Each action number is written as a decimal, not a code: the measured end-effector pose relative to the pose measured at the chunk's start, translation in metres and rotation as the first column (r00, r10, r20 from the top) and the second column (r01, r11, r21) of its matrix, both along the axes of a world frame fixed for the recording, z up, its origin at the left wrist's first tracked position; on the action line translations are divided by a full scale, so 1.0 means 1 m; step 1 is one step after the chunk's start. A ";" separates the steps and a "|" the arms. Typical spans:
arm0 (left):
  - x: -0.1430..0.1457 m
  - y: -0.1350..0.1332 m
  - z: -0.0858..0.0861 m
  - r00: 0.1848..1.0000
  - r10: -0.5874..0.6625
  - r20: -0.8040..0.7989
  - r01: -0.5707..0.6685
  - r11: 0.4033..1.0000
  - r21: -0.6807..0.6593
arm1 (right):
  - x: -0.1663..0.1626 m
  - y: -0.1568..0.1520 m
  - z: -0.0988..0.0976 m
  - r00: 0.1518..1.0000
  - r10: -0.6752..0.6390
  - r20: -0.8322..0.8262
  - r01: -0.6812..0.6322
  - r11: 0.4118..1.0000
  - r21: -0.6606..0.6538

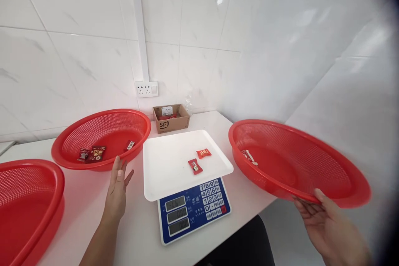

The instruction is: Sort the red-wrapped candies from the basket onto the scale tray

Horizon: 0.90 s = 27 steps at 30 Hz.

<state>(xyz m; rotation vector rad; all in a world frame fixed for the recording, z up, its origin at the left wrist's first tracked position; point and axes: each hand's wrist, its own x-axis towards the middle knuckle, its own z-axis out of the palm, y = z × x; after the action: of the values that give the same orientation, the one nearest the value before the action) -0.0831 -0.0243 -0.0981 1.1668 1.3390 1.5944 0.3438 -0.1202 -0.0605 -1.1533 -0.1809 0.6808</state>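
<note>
My right hand (pixel 327 226) grips the near rim of a red plastic basket (pixel 280 162), thumb on top and fingers beneath. This basket is tilted and juts past the table's right side, with some small wrapped sweets (pixel 249 157) at its left. My left hand (pixel 117 191) is raised with fingers apart, holding nothing, just in front of a second red basket (pixel 124 122); whether it touches the rim I cannot tell. Between my hands stands a digital scale (pixel 195 210). Two red-wrapped sweets, one (pixel 203 153) behind the other (pixel 195 167), lie on its white tray (pixel 166 153).
A third red basket (pixel 56 183) is cut off at the left edge. Several wrapped packets (pixel 96 153) lie in the second basket. An open cardboard box (pixel 174 124) sits behind the scale by the tiled wall, below a socket (pixel 147 89). The white table (pixel 137 232) carries everything.
</note>
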 end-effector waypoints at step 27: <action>0.002 -0.004 0.008 0.938 0.346 -0.023 -0.345 0.920 -0.186 | -0.088 0.049 0.069 -0.055 0.197 0.979 -0.136 0.970 -0.203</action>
<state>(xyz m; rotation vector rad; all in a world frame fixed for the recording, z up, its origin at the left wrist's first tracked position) -0.0815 -0.0287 -0.0905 0.8391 1.7216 1.6664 0.2555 -0.0716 0.0083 -1.4970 -1.6850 -0.1736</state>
